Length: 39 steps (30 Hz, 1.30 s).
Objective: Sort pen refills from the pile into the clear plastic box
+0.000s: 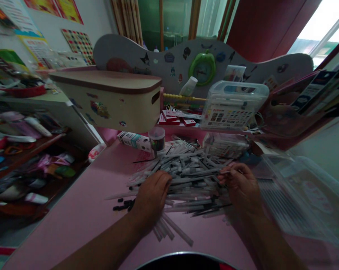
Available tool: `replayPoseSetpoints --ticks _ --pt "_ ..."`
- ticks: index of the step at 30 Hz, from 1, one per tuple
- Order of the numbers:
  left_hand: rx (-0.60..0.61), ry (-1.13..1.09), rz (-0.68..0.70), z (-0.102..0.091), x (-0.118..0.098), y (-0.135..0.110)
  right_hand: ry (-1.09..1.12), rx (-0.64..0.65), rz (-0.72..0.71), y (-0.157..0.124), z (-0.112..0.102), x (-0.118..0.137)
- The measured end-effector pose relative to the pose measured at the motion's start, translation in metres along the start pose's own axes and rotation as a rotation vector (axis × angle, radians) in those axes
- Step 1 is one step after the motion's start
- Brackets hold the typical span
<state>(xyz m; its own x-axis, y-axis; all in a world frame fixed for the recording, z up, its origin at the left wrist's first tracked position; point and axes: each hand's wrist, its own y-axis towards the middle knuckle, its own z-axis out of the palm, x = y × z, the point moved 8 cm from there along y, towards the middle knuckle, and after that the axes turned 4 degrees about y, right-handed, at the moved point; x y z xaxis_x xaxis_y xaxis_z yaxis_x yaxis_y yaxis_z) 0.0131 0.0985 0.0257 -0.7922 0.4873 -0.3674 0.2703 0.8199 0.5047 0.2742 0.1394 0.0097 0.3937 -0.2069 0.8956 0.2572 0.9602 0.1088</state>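
A loose heap of clear pen barrels (186,165), mixed with dark refills (211,209), covers the middle of the pink desk. My left hand (152,193) rests at the near left side of the heap with its fingers curled; what they hold is hidden. Several translucent tubes (176,229) fan out below that hand. Small black caps (124,205) lie just left of it. Over the heap's right side, my right hand (244,185) pinches a thin pale stick (226,172) between thumb and fingers.
An open clear plastic box (307,195) stands on the right, with rows of dark thin sticks (273,195) beside it. Behind the heap are a small round tub (157,138), a long carton (134,141) and a clear carry case (234,107). A lidded cream bin (113,103) is at back left.
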Motion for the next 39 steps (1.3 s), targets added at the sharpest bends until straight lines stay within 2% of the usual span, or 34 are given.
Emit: replayPoseSetpoints --ticks 9,16,27,33,39 --pt "-0.016 0.014 0.020 -0.001 -0.001 0.001 0.008 0.104 0.033 -0.006 0.010 -0.003" --pt "-0.050 -0.003 0.046 -0.002 -0.003 0.001 -0.025 0.074 -0.005 -0.004 0.007 0.001" --pt "-0.074 -0.047 0.066 -0.006 -0.017 -0.001 -0.053 0.204 0.141 -0.014 0.015 -0.018" --pt "-0.091 -0.055 0.081 -0.008 -0.016 -0.002 -0.069 0.236 0.121 -0.018 0.024 -0.017" --pt "-0.104 -0.042 0.097 -0.010 -0.016 -0.003 -0.106 0.259 0.158 -0.019 0.028 -0.021"
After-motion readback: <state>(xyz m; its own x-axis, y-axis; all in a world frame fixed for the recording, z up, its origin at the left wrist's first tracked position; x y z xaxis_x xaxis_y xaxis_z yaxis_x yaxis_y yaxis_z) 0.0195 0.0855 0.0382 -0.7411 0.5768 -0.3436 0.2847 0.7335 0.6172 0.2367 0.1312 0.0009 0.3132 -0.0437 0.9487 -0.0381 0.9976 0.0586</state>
